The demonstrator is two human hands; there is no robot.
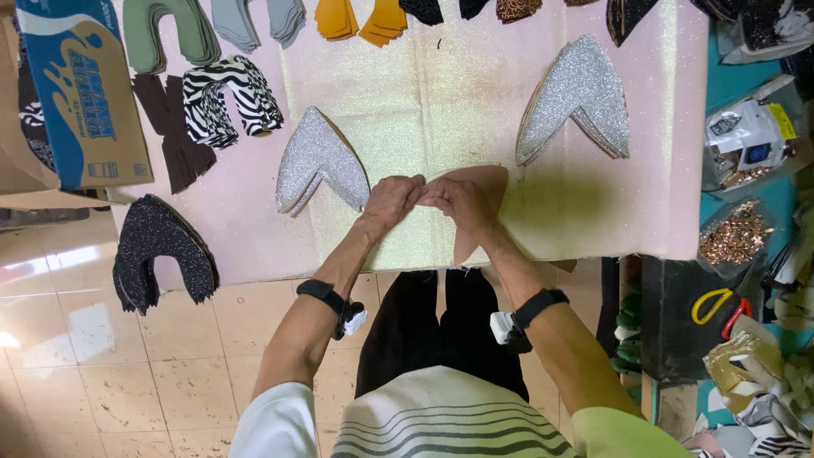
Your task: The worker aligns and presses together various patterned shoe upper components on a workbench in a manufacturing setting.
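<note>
Both hands meet over the near middle of the bench [593,220], fingers curled shut. The left hand [392,200] and the right hand [458,202] together pinch one tan shoe-upper piece [479,182], plain side up. Most of the piece is hidden: the right hand covers its middle, only a rounded lobe shows beyond the knuckles, and a narrow leg pokes out under the right wrist toward the person. Whether a single layer or more lies in the grip cannot be made out.

Just left of the left hand lies one stack of silver glitter pieces [318,159]; the number of layers in it cannot be counted. Beyond and to the right of the right hand sits a second silver glitter stack [578,97], thicker, its edges fanned. That makes two silver stacks.

Far left of the left hand, one black glitter stack [157,246] hangs over the bench edge. Beyond it lie one zebra-print stack [229,97] and one dark brown stack [174,136], partly tucked under the zebra one. Along the far edge, cut off by the frame, run a green stack [165,30], a grey stack [259,19], two mustard stacks [365,17] and several dark ones too cropped to count.

A cardboard box [80,93] stands at the far left, partly out of view. To the right of the right hand, off the bench, a bag of small gold metal parts [736,233] lies among clutter that is hard to sort out.
</note>
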